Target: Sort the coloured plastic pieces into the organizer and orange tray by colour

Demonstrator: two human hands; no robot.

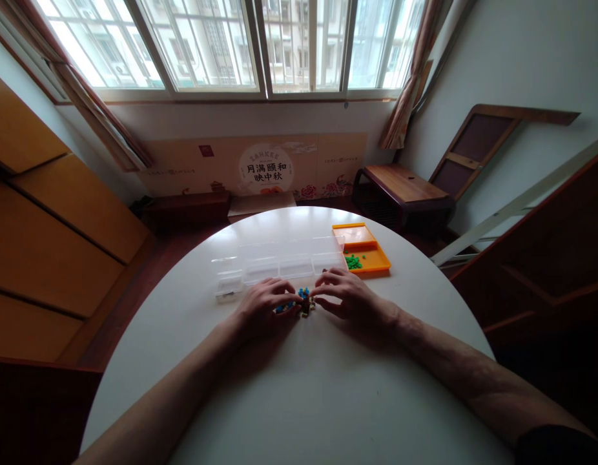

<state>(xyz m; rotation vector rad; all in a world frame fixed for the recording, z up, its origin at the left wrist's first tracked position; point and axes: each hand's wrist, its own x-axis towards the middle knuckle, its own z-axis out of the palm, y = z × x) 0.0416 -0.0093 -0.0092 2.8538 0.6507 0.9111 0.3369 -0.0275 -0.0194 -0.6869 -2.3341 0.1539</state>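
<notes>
A small cluster of tiny building bricks (303,301), blue, brown and pale, lies on the white round table (299,387) between my hands. My left hand (263,309) rests palm down at the cluster's left, fingertips touching the blue pieces. My right hand (347,297) comes in from the right, its fingers pinched at the cluster's top. The pieces are too small to tell which hand grips which piece.
A clear plastic compartment box (279,263) sits just beyond my hands. To its right lies an orange tray (364,248) holding small green bricks (353,261). A low wooden bench (400,187) and wooden cabinets (51,245) stand around the table, under the windows.
</notes>
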